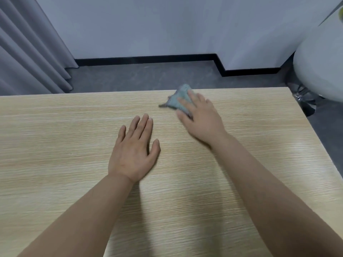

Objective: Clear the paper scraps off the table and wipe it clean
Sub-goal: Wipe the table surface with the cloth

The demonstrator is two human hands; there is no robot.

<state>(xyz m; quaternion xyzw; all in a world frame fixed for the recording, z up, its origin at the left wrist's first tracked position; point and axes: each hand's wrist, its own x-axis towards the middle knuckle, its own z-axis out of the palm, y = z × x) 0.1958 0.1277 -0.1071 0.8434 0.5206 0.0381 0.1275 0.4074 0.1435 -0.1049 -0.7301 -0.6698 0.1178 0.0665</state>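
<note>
Here, right hand (201, 117) presses cloth (179, 100) on table (55, 138) — left hand (133, 153) flat.

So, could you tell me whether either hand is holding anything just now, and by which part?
The right hand presses flat on the near part of a blue-grey cloth; the left hand holds nothing.

The table (74, 145) is pale beige with fine wood-grain streaks running across it. The cloth (178, 99) at one o'clock is dusty blue-grey. Grey curtains (27, 52) hang at ten o'clock; the floor (148, 76) is dark grey, its skirting (148, 58) black.
</note>
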